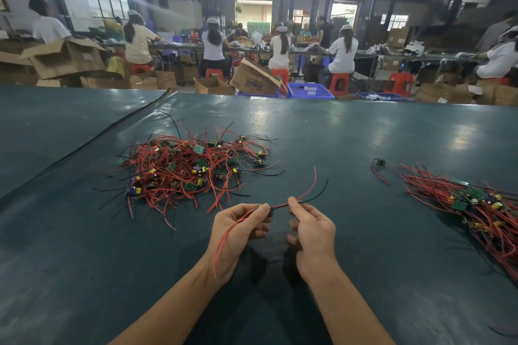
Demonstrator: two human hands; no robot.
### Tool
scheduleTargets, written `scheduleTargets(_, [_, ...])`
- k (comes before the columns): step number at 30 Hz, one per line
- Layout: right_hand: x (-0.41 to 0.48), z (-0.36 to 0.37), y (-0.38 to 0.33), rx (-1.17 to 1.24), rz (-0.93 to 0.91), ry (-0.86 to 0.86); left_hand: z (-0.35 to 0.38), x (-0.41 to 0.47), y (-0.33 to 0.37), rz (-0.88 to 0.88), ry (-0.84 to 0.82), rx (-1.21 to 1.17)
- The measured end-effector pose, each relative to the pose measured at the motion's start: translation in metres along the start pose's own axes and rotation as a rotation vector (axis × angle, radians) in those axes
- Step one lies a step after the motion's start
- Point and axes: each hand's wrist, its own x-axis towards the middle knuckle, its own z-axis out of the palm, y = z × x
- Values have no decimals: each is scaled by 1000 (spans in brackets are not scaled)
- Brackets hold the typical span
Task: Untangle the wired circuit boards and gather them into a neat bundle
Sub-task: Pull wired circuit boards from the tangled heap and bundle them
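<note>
One wired board [267,209] is held above the surface [364,134] near its front edge, long axis left to right between the hands. The left hand [241,230] takes the board in a pinching grip; the right hand [314,230] pinches its leads [280,206]. The gathered bundle [482,213] lies by the right edge, nearer the right hand; the tangled pile [190,168] sits beyond the left.

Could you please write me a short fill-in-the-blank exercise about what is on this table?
1. The left hand and right hand together hold ____ wired board.
2. The tangled pile lies to the ____ of the hands.
3. The gathered bundle lies on the table's ____ side.
4. The held board's wires are red and ____.
Missing words: one; left; right; black.
</note>
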Motion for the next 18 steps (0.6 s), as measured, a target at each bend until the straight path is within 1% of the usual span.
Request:
scheduleTargets(4, [4, -4, -5, 36, 12, 40, 0, 0, 0, -13, 11, -6])
scheduleTargets(14, [1, -4, -7, 96, 11, 9, -2, 0, 0, -28, 25, -23])
scheduleTargets(16, [-1, -3, -3, 60, 2, -36, -1, -2, 2, -26, 20, -20])
scheduleTargets(18, [-4, 1, 4, -50, -18, -94, -1, -4, 3, -23, 4, -39])
